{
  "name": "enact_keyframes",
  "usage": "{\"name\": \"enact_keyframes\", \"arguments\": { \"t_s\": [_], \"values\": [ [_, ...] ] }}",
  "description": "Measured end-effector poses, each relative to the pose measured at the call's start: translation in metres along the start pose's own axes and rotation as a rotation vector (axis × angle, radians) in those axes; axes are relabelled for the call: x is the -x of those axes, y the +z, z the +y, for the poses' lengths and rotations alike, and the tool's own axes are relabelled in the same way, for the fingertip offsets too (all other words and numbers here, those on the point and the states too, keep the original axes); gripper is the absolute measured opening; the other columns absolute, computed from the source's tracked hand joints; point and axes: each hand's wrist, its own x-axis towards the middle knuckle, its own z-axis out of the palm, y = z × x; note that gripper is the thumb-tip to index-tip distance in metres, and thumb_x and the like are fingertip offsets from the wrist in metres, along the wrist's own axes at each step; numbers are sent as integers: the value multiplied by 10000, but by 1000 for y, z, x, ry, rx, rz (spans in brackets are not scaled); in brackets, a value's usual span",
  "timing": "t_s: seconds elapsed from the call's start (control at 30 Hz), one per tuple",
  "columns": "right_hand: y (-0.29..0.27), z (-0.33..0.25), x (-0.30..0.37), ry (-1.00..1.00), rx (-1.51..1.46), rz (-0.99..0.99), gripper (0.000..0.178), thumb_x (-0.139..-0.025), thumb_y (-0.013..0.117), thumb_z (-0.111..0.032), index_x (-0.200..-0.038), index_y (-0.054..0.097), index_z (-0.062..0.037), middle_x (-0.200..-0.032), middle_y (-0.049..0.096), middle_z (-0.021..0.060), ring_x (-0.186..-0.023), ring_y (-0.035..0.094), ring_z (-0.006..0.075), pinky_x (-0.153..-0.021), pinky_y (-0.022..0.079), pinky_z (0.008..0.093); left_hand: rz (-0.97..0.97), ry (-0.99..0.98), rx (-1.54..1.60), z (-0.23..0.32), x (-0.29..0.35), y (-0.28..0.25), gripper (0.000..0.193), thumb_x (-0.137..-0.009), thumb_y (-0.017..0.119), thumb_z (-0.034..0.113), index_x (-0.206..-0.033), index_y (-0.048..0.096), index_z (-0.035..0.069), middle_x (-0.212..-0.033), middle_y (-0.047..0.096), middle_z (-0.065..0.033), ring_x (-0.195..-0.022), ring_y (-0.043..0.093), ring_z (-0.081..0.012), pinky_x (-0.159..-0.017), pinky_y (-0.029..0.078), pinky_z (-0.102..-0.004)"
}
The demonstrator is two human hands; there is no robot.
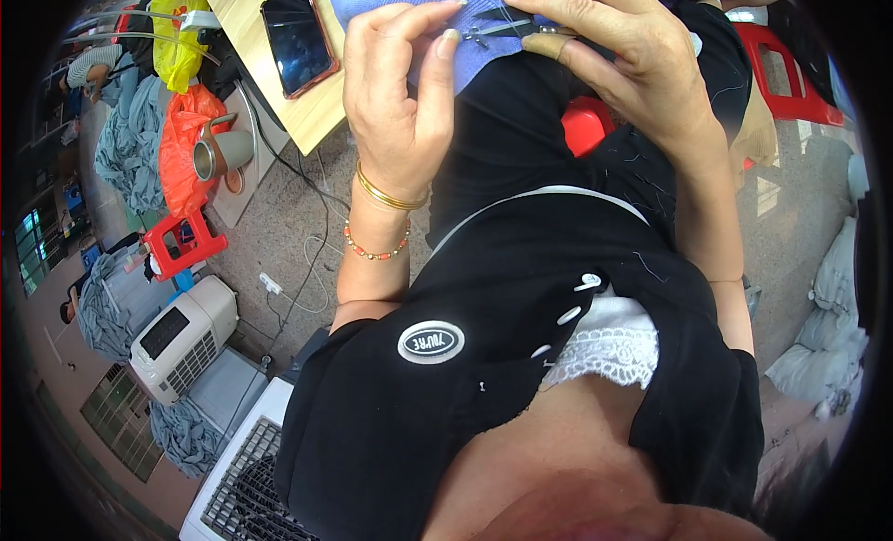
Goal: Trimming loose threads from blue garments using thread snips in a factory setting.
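A blue-violet knit fabric lies across my black-trousered lap at the top of the view. My left hand has its thumb and forefinger curled on this fabric, just beside a pair of blades. Those belong to dark thread snips, which my right hand grips with the tips pointing toward my left fingers. Fine thread shows near the tips, too thin to follow. One right fingertip wears a tan cover. Bracelets circle my left wrist.
A phone lies on the wooden table at upper left. Beyond it are a metal mug, red bag and yellow bag. Red stools, cables, an air cooler and white sacks stand around.
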Motion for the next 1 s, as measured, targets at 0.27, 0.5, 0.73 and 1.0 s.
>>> {"name": "enact_keyframes", "arguments": {
  "t_s": [0.27, 0.5, 0.73, 1.0],
  "values": [
    [5, 3, 0, 18, -81, 14, 355, -791, 817, -71, -1134, 736, -29, -873, 619, 104, -742, 595, 225, -638, 477, 317, 7, 23, -6, -3, 1, 0, 225, -904, 662, -9, -1119, 708, 35, -1024, 573, -96, -847, 602, -190, -764, 516, -285],
    [11, 6, 1, 86, -206, 87, 354, -806, 815, -61, -1148, 738, -17, -867, 633, 94, -756, 593, 200, -675, 472, 290, 25, 14, -19, -4, 2, 0, 206, -892, 701, 14, -1093, 734, 48, -972, 595, -91, -855, 601, -201, -761, 501, -293],
    [7, 9, 3, 204, -301, 161, 349, -812, 813, -33, -1151, 741, 3, -862, 647, 76, -759, 577, 144, -670, 458, 265, 54, -43, 1, 5, -1, 1, 246, -803, 817, 66, -1043, 765, 55, -899, 607, -74, -803, 591, -201, -729, 482, -301],
    [3, 15, 17, 219, -323, 199, 360, -812, 810, -26, -1166, 742, -9, -842, 641, 60, -744, 568, 133, -672, 455, 257, 47, 85, -307, 20, -8, 5, 299, -722, 871, 105, -1006, 781, 77, -852, 624, -41, -781, 568, -206, -717, 467, -326]
  ]
}}
